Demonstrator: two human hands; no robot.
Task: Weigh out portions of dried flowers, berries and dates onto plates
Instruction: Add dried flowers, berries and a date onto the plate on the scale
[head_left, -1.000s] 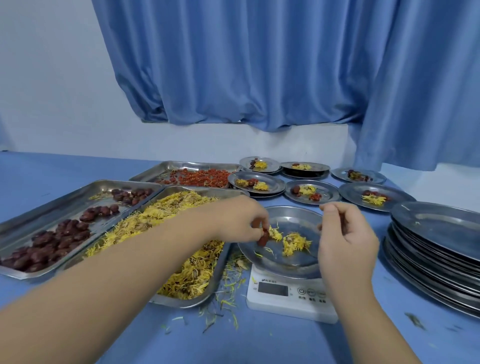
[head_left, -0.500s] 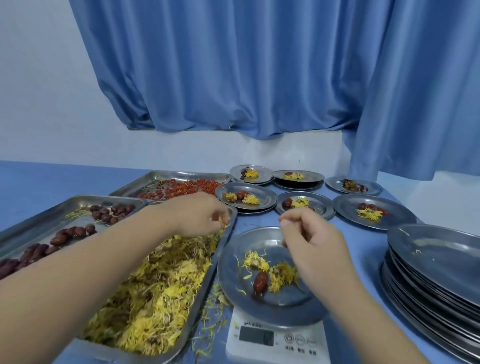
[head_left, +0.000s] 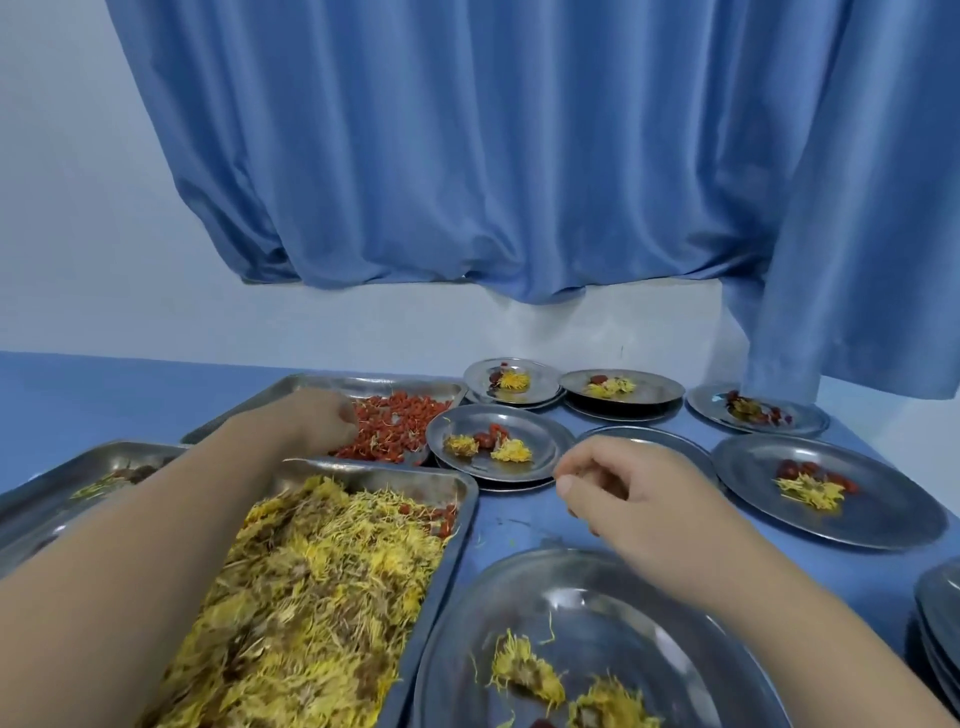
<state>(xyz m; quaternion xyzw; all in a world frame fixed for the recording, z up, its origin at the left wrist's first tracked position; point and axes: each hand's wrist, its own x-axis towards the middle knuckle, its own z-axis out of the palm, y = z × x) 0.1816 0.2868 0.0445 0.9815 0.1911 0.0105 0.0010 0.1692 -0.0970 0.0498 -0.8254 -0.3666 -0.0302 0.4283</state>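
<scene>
Left hand (head_left: 317, 422) has reached small red berries (head_left: 402, 431).

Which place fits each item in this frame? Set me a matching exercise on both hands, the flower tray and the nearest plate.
Items: 1 left hand; 2 right hand; 3 flower tray; 4 nearest plate.
Places: a under the left forearm; b under the right forearm; c in the berry tray; d in the air, right of the flower tray.
Pairs: 1-c, 2-d, 3-a, 4-b.
</scene>
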